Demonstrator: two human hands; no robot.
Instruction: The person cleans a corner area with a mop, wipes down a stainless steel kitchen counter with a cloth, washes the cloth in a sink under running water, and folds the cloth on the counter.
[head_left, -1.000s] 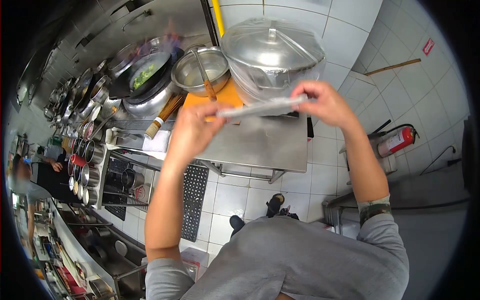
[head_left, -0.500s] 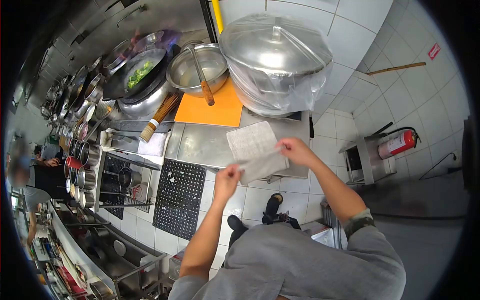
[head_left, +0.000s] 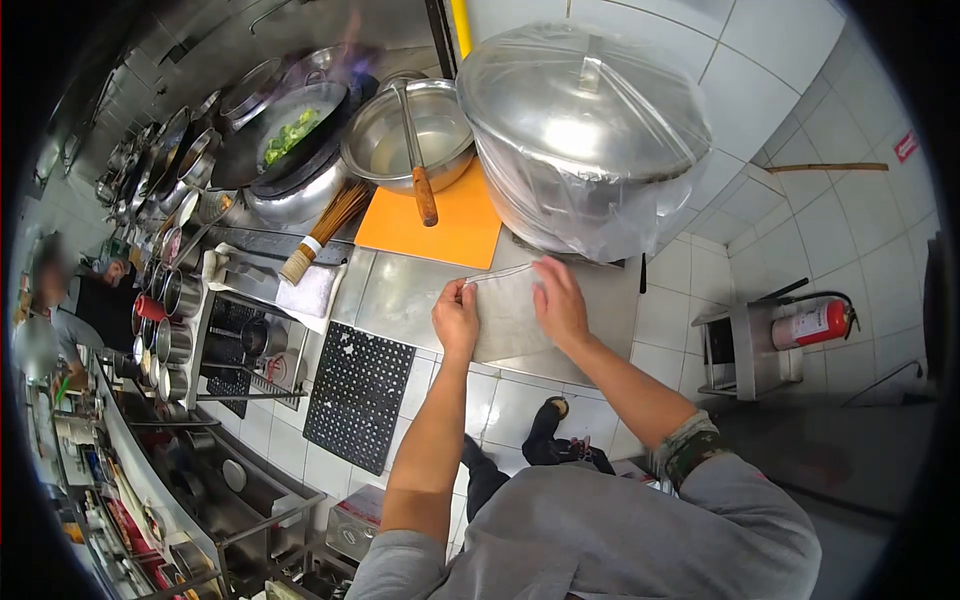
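A light grey-white cloth [head_left: 505, 318] is stretched between my hands over the front of the steel counter. My left hand [head_left: 456, 320] is closed, pinching the cloth's upper left corner between thumb and fingers. At the upper right corner, my right hand [head_left: 562, 305] grips the edge with its fingertips. Just beyond the cloth lies an orange cutting board [head_left: 430, 228]. On its back part stands a metal bowl [head_left: 375, 185] holding liquid, with a wooden-handled utensil [head_left: 424, 195] laid across it. A large lidded pot [head_left: 580, 130] wrapped in clear plastic stands behind my right hand.
Left of the board, a bamboo brush [head_left: 320, 235] lies near a folded white towel [head_left: 312, 290]. Green vegetables [head_left: 290, 138] sit in a wok [head_left: 240, 150] farther back. A fire extinguisher [head_left: 810, 325] stands at right. Another person [head_left: 100, 310] is at far left.
The cloth has been lifted and spread between my hands, covering less of a slanted fold than before. My right hand has moved left and slightly up; my left hand has risen.
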